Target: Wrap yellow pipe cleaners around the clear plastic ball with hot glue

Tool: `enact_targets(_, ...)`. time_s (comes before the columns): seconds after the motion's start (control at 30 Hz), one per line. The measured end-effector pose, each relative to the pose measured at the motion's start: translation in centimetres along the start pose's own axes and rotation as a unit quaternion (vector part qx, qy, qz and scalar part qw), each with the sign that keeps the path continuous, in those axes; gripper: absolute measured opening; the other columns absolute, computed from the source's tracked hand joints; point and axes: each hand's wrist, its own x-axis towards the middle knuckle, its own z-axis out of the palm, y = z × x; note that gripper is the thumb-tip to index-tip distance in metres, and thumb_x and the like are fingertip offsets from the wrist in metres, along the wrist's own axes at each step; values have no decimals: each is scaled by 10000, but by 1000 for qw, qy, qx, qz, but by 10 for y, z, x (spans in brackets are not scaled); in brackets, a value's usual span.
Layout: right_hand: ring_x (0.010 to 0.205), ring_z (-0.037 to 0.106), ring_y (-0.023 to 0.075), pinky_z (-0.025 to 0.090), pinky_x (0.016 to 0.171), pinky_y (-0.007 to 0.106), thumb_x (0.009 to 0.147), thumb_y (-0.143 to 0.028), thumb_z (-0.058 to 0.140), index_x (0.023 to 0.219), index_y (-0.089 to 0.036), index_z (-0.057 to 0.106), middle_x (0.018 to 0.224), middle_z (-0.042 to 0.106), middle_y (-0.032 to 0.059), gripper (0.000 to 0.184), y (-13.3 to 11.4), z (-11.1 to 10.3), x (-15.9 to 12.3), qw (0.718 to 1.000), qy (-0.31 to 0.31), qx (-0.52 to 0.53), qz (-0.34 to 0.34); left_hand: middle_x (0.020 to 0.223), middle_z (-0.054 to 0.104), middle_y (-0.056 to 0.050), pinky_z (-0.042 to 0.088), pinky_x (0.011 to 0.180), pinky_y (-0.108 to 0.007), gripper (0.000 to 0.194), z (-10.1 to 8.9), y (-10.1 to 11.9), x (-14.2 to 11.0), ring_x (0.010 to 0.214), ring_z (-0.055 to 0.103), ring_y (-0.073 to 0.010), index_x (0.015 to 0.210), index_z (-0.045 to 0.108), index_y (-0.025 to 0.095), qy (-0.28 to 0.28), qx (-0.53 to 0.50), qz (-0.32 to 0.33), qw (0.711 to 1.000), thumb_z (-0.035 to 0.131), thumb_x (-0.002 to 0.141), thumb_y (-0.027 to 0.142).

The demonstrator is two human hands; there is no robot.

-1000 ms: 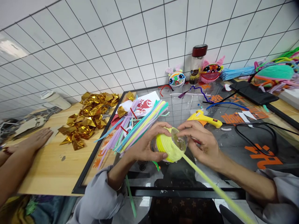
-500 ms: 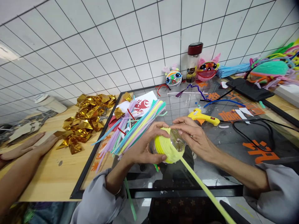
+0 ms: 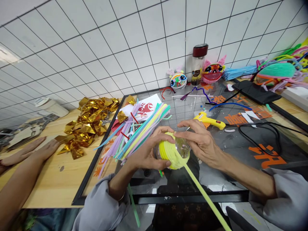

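My left hand (image 3: 150,150) grips a clear plastic ball (image 3: 182,146) from the left, thumb below and fingers over the top. Yellow pipe cleaner (image 3: 166,150) is wound in rows round the ball's left part. Its loose end (image 3: 204,192) runs down to the lower right, past the table edge. My right hand (image 3: 203,141) is at the ball's upper right, fingers stretched and apart. Its index fingertip touches the top by the yellow rows. A yellow glue gun (image 3: 211,121) lies just beyond the right hand.
Left of my hands lies a bundle of coloured pipe cleaners (image 3: 144,131). Gold foil pieces (image 3: 89,118) and another person's hands (image 3: 45,149) are further left. At the back stand a bottle (image 3: 198,65) and two decorated animal-face balls (image 3: 178,80). A black phone (image 3: 256,91) and cable (image 3: 280,144) lie right.
My right hand's fingers have lifted and spread somewhat at the top of the ball. The left hand keeps its grip, and the loose pipe cleaner end has swung slightly left.
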Motion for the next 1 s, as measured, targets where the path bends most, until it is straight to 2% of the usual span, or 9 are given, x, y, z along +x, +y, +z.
enact_targets(0.23, 1085, 615, 213, 468, 872, 411, 952, -74, 455, 1105, -258, 707, 1189, 667, 68, 348, -2, -3, 2, 999, -4, 37, 7, 1353, 485, -92, 394, 1143, -506, 478, 0, 1, 2, 1305, 484, -297, 1193, 582, 281, -5, 5, -5, 1000, 767, 796, 474)
enact_targets(0.47, 1068, 609, 214, 455, 946, 438, 941, -28, 427, 1112, -231, 681, 1130, 732, 47, 367, -3, -2, 4, 998, -18, 63, -5, 1345, 466, -83, 373, 1152, -485, 484, 1, 2, 1, 1299, 477, -286, 1213, 572, 286, -5, -4, -6, 1000, 763, 812, 475)
enact_targets(0.63, 1038, 613, 216, 461, 907, 418, 937, -32, 447, 1115, -213, 681, 1116, 736, 55, 345, -6, -3, 5, 997, -19, 69, -2, 1358, 468, -82, 367, 1156, -486, 483, 0, 4, 1, 1314, 475, -291, 1210, 563, 285, -6, -4, -20, 1000, 757, 813, 482)
enact_targets(0.8, 995, 633, 206, 472, 862, 386, 951, -69, 467, 1141, -210, 681, 1056, 733, 52, 319, -10, -5, 6, 994, -39, 92, 42, 1349, 470, -83, 378, 1147, -490, 469, 0, 4, 1, 1305, 480, -290, 1203, 568, 287, -5, -6, -12, 1000, 750, 817, 483)
enact_targets(0.9, 987, 658, 195, 489, 862, 365, 985, -127, 456, 1177, -218, 670, 1057, 742, 47, 301, -9, -4, 5, 989, -22, 118, 86, 1363, 461, -92, 366, 1159, -506, 483, -1, 3, 1, 1324, 462, -299, 1202, 569, 279, -3, -1, -21, 1000, 754, 810, 492)
enact_targets(1.0, 961, 666, 197, 501, 842, 361, 990, -160, 460, 1122, -210, 692, 1033, 748, 52, 272, -5, -1, 5, 985, -9, 121, 121, 1371, 454, -97, 355, 1166, -512, 485, -1, 4, 1, 1332, 450, -302, 1201, 569, 277, -6, 10, -15, 1000, 763, 803, 474)
